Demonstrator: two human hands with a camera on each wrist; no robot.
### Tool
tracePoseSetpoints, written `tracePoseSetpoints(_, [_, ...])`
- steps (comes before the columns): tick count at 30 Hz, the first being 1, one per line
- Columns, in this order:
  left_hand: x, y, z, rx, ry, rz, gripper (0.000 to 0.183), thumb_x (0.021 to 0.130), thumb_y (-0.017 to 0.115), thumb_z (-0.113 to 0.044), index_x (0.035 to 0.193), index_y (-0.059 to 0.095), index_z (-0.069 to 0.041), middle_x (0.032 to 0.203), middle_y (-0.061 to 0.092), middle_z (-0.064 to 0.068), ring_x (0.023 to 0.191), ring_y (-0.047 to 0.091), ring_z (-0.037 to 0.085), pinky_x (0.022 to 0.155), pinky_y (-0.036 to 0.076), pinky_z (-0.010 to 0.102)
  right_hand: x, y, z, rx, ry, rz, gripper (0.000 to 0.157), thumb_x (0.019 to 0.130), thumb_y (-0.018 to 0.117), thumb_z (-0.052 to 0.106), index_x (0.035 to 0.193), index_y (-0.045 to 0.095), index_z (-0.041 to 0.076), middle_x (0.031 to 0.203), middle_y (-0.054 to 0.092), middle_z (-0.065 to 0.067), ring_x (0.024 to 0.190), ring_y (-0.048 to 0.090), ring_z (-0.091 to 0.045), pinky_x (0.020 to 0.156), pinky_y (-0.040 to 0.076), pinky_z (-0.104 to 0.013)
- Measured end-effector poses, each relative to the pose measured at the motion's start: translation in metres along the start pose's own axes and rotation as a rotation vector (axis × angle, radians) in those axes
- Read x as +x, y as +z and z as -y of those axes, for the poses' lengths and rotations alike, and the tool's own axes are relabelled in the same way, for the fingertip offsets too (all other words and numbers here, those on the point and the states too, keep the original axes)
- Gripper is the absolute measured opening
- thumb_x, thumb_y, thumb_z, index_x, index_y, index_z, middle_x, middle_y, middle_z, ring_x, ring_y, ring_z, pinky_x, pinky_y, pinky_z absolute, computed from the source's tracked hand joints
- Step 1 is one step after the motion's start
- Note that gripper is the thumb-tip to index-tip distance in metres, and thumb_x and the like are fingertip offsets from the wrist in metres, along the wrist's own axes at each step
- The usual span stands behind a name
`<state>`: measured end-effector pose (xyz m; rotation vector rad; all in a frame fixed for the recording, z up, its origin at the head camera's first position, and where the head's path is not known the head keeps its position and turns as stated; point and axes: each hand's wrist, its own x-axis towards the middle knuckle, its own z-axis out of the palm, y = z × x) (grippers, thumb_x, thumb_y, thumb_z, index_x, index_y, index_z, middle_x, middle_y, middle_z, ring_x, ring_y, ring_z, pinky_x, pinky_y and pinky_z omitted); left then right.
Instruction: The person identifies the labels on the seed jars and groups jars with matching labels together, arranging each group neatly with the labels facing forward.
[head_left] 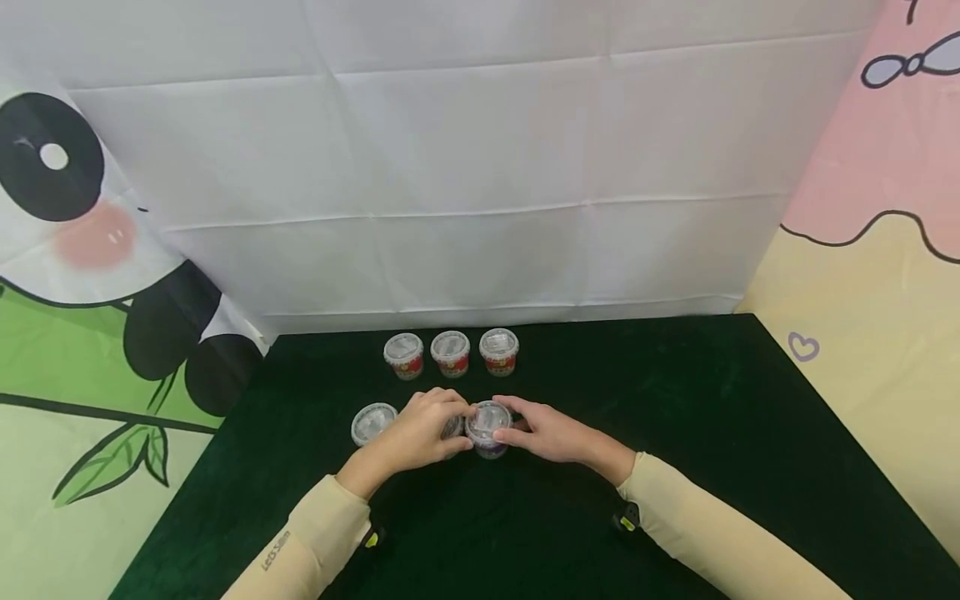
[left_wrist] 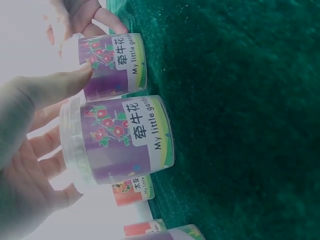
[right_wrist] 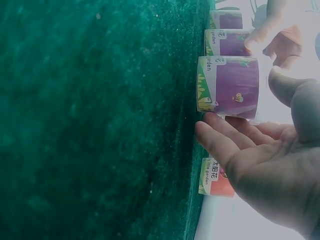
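Three clear-lidded tubs with purple "My little garden" labels stand in a near row. My right hand (head_left: 558,432) holds the right purple tub (right_wrist: 230,87), thumb at its lid and fingers along its far side. Reaching over the middle purple tub (left_wrist: 122,140), my left hand (head_left: 423,427) has its thumb extended and its fingers loosely spread behind the lid. In the head view its fingertips come right up to the right tub's left edge. The left purple tub (head_left: 372,423) is partly covered by the left hand.
Behind the near row, three red-labelled tubs stand in line: left (head_left: 405,357), middle (head_left: 451,354) and right (head_left: 499,352). All are on a dark green cloth-covered table (head_left: 675,400). A white cloth backdrop (head_left: 480,167) rises at the table's far edge.
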<state>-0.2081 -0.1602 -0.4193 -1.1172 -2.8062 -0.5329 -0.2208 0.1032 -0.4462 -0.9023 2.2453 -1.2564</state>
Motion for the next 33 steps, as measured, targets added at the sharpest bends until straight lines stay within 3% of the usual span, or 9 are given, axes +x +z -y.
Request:
tracePoseSetpoints(6, [0.007,0.003,-0.001,0.042,0.023,-0.017,0.041,0.089,0.081,-0.029,0.124,0.071,-0.011,0.117,0.067,0.003,0.112,0.058,0.023,0.094,0.047,0.048,-0.001,-0.007,-0.003,-0.023,0.002,-0.016,0.067,0.107,0.053,0.036,0.159,0.027,0.003,0.147,0.049,-0.018,0.126,0.058,-0.031,0.098,0.052,-0.043])
tracePoseSetpoints(16, [0.010,-0.004,-0.002,0.130,0.053,-0.016,0.044,0.091,0.079,-0.030,0.128,0.069,-0.009,0.118,0.066,0.005,0.110,0.058,0.024,0.090,0.048,0.046,0.006,-0.014,-0.007,-0.046,-0.054,0.000,0.067,0.107,0.053,0.035,0.159,0.026,0.002,0.153,0.043,-0.019,0.130,0.055,-0.031,0.102,0.050,-0.043])
tracePoseSetpoints(23, [0.020,-0.013,0.002,0.100,0.075,-0.009,0.043,0.093,0.077,-0.027,0.130,0.068,-0.008,0.120,0.066,0.007,0.111,0.059,0.024,0.093,0.049,0.046,0.009,-0.024,-0.008,-0.105,-0.051,-0.042,0.067,0.107,0.053,0.037,0.159,0.028,0.004,0.155,0.042,-0.016,0.136,0.049,-0.030,0.106,0.045,-0.047])
tracePoseSetpoints(28, [0.012,-0.018,0.003,0.107,0.087,-0.046,0.041,0.095,0.074,-0.029,0.130,0.068,-0.008,0.125,0.065,0.009,0.115,0.060,0.026,0.096,0.049,0.051,0.002,-0.030,-0.004,-0.157,-0.055,-0.037,0.072,0.106,0.053,0.041,0.161,0.022,0.007,0.157,0.041,-0.016,0.140,0.044,-0.028,0.108,0.044,-0.048])
tracePoseSetpoints(33, [-0.003,-0.033,0.007,0.152,0.057,-0.110,0.041,0.096,0.073,-0.033,0.131,0.069,-0.013,0.129,0.065,0.009,0.120,0.060,0.027,0.099,0.046,0.055,-0.014,-0.051,0.002,-0.216,-0.066,-0.105,0.074,0.104,0.056,0.043,0.161,0.024,0.009,0.157,0.040,-0.016,0.145,0.037,-0.031,0.114,0.035,-0.053])
